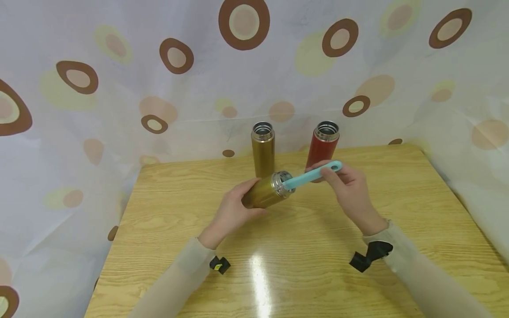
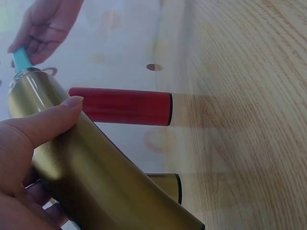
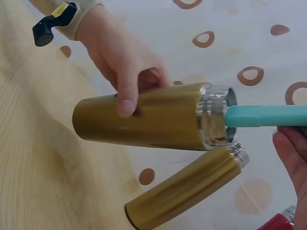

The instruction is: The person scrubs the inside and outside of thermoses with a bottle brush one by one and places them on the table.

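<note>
My left hand (image 1: 234, 207) grips a gold thermos bottle (image 1: 262, 194) around its body and holds it tilted, its lidless steel mouth facing up to the right. In the right wrist view the thumb lies along the side of this bottle (image 3: 153, 117). My right hand (image 1: 350, 190) pinches the turquoise handle (image 1: 312, 176) of a tool near its holed end. The tool's other end is inside the bottle's mouth, so its head is hidden. In the left wrist view only a short piece of the handle (image 2: 21, 60) shows between the fingers and the mouth.
A second gold bottle (image 1: 263, 152) stands upright and lidless behind the held one. To its right stands an open red bottle (image 1: 321, 150), partly behind my right hand. The wooden table (image 1: 167, 247) ends at a patterned curtain (image 1: 199, 97) at the back and sides.
</note>
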The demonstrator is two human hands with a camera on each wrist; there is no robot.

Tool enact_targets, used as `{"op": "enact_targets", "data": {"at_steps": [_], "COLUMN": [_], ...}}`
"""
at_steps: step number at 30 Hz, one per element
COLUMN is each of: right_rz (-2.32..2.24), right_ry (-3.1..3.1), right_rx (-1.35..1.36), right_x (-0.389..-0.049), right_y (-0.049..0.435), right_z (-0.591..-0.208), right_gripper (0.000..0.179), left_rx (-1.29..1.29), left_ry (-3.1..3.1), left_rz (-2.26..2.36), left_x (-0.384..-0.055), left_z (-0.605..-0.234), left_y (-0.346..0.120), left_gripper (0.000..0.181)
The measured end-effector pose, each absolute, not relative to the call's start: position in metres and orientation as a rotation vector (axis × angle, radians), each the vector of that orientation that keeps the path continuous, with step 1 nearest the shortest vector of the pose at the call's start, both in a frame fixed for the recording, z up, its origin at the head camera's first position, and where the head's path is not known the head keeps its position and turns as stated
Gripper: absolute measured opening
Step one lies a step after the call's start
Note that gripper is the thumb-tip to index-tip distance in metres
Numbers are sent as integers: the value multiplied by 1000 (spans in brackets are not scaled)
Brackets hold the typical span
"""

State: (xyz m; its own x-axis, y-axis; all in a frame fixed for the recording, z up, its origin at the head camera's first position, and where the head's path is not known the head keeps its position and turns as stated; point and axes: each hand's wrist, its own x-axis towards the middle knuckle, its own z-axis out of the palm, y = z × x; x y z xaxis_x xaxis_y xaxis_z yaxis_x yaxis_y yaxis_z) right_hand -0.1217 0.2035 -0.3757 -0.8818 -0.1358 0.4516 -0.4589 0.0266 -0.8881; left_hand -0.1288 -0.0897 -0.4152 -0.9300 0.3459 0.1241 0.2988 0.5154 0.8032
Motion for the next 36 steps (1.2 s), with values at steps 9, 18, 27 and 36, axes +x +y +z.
{"op": "enact_targets", "data": {"at_steps": [9, 18, 27, 36], "right_rz": [1939, 1984, 2097, 2121], "right_ry": [-1935, -1876, -1959, -2021], "right_rx": [529, 530, 630, 632], "right_x": [-122, -126, -127, -128], "right_y": [219, 221, 211, 206], "right_z": [-359, -360, -372, -376], "right_gripper": [23, 22, 23, 24], "left_rx": [583, 591, 601, 599], "left_ry": [2689, 2709, 2733, 2720], "left_rz": [1431, 1415, 1405, 1409], "left_x": [-130, -130, -130, -129], "left_z": [-416, -415, -417, -415], "left_y": [-94, -94, -91, -88], "left_gripper": [79, 79, 79, 80]}}
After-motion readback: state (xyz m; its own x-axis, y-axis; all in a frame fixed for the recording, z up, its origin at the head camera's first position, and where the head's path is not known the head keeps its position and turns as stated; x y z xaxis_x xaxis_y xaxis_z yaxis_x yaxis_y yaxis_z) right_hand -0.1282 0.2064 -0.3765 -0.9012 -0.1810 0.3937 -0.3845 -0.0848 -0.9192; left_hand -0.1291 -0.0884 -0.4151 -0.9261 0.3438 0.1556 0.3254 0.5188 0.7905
